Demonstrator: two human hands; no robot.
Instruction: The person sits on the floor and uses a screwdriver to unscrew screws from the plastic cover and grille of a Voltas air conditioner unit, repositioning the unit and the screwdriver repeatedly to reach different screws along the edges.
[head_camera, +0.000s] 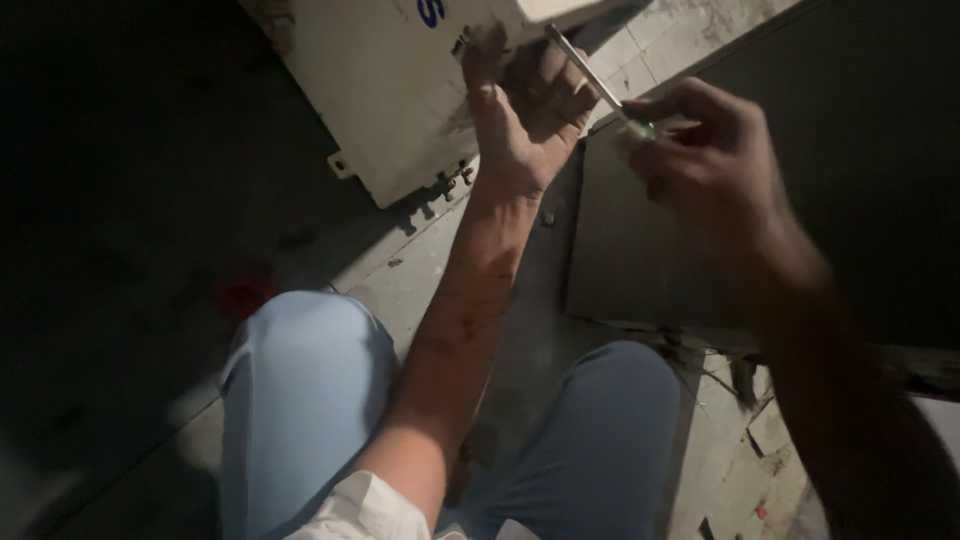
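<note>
Your left hand (520, 115) reaches up and forward with the palm turned toward you, its fingers curled against the lower edge of a white metal casing (400, 90) that sits tilted on the floor; the hand presses on the casing's corner rather than wrapping anything, so it reads as partly closed on that edge. Your right hand (715, 165) is closed around the green handle of a screwdriver (600, 85), and the thin shaft runs up and to the left from your grip, crossing just above the left hand's fingers, with its tip at the casing's edge near the top of the frame. The casing has a small mounting tab and a few fittings along its lower rim. Just beside your right hand, a flat dark grey panel (760, 230) lies on the tiled floor (420, 275), its near edge well lit. Your knees in light blue trousers (300, 400) fill the lower part of the view, with the left forearm passing between them. A small red object (243, 295) sits in shadow on the floor to the left, too dim to identify
</note>
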